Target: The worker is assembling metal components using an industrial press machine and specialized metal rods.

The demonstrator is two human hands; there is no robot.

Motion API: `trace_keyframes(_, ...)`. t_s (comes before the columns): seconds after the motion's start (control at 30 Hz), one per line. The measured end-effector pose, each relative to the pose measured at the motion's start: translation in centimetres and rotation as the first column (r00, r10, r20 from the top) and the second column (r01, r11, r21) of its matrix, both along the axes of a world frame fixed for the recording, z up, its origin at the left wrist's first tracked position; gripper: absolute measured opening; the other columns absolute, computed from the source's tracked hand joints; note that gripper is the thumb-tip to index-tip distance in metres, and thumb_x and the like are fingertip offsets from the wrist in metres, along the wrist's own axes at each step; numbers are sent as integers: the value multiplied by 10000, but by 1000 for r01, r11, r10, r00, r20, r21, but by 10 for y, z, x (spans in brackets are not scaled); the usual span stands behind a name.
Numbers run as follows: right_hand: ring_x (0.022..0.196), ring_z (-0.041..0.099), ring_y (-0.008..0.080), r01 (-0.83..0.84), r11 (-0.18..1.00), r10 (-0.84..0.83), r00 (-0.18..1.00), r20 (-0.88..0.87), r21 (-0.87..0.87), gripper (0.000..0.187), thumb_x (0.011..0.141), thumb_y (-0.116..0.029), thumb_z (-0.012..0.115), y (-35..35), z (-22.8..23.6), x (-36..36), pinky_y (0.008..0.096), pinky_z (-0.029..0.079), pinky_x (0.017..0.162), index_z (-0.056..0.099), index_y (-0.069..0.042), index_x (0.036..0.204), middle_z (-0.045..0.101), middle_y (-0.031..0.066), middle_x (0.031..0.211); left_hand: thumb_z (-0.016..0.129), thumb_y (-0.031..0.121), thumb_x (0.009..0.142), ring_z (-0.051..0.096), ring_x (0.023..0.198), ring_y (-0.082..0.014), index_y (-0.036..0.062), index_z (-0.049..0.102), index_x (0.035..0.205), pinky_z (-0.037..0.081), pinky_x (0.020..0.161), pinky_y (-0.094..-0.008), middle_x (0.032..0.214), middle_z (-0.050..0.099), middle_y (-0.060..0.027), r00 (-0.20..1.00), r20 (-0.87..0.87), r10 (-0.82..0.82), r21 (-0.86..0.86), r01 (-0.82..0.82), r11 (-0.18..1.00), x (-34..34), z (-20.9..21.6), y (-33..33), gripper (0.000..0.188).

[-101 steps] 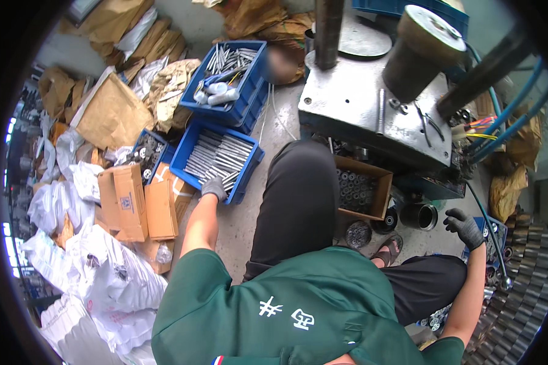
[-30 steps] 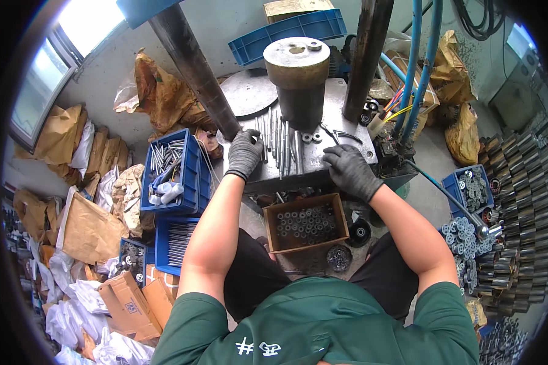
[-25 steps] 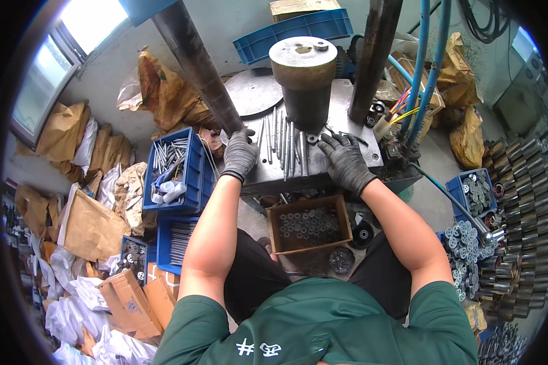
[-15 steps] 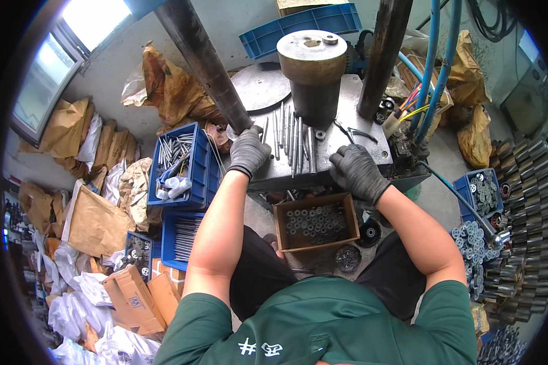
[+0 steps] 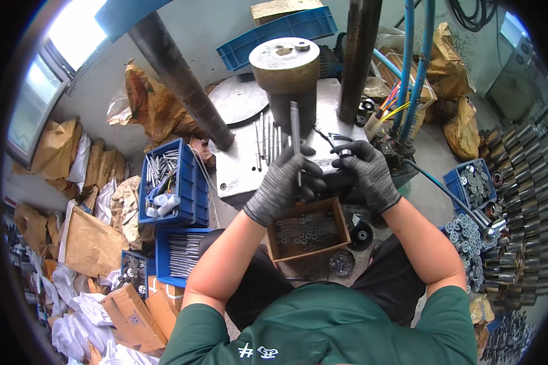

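Observation:
My left hand (image 5: 281, 187), in a grey glove, is closed around a metal rod (image 5: 295, 125) whose upper end points up and away from me. My gloved right hand (image 5: 370, 175) pinches a small metal ring (image 5: 345, 152) between thumb and fingers, a short way right of the rod. Both hands are above the near edge of the steel press table (image 5: 237, 167). Several thin rods (image 5: 263, 140) lie on that table behind my left hand. Pliers (image 5: 324, 137) lie near my right fingers, partly hidden. A thick round steel block (image 5: 284, 70) stands behind.
Below my hands is an open box (image 5: 278, 255) of small rings. Blue bins (image 5: 192, 182) with rods and parts stand at the left. Two dark columns (image 5: 179, 85) flank the table. Blue hoses (image 5: 406, 79) and stacked metal cylinders (image 5: 517, 225) are at the right.
My left hand has come off the table's left side, moved right, and now holds up a rod. The right hand has turned and now shows a ring in its fingers. The view has shifted slightly.

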State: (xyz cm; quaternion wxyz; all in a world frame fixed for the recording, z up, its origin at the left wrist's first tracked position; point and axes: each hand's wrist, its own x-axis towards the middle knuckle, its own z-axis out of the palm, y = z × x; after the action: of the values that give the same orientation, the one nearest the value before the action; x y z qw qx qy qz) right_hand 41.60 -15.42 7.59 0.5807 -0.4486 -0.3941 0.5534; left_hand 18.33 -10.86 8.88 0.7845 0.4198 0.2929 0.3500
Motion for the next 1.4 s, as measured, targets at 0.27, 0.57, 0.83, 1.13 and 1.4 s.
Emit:
trace_keyframes(0.27, 1154, 676, 318, 92, 995, -101, 903, -419, -43, 484, 942, 87, 455, 2, 10, 9, 453, 587, 979, 475, 20, 1421, 617, 204, 1333, 545, 186, 1035, 734, 837, -158, 68, 510, 1405, 592, 605, -268, 1094, 720, -110, 921, -95, -378, -82, 371, 925, 45, -47, -18, 390)
trace_keyframes(0.57, 1158, 669, 275, 132, 991, -126, 981, -150, 33, 403, 928, 51, 528, -5, 7, 20, 399, 585, 957, 565, 32, 1329, 662, 202, 1277, 640, 132, 964, 680, 936, -139, -7, 558, 1342, 590, 763, -273, 1087, 687, -79, 900, -317, -301, 227, 380, 897, 53, -50, -14, 411)
trace_keyframes(0.83, 981, 692, 215, 118, 985, -149, 949, -278, -126, 320, 1020, -169, 617, -2, 7, 21, 350, 595, 904, 609, 12, 1283, 723, 148, 1114, 657, 124, 954, 644, 940, -118, -9, 589, 1298, 577, 769, -285, 1090, 667, -61, 930, -308, -200, 369, 310, 876, 52, -56, -16, 376)
trace_keyframes(1.13, 902, 706, 193, 53, 999, -53, 998, -30, -1, 356, 1050, -271, 591, -15, 14, 12, 333, 601, 828, 624, -10, 1290, 713, 124, 991, 672, 148, 972, 648, 964, -121, 14, 533, 1402, 566, 724, -255, 1136, 662, -75, 926, -301, -229, 341, 328, 881, 47, -57, -19, 472)
trace_keyframes(1.4, 906, 701, 162, 14, 1000, -15, 992, -123, -4, 367, 1060, -314, 583, -29, 18, 1, 302, 581, 838, 606, -54, 1317, 702, 106, 1059, 632, 25, 953, 623, 1051, -141, -22, 585, 1338, 532, 957, -327, 1144, 671, -89, 968, -193, -162, 416, 230, 879, 47, -61, -26, 391)
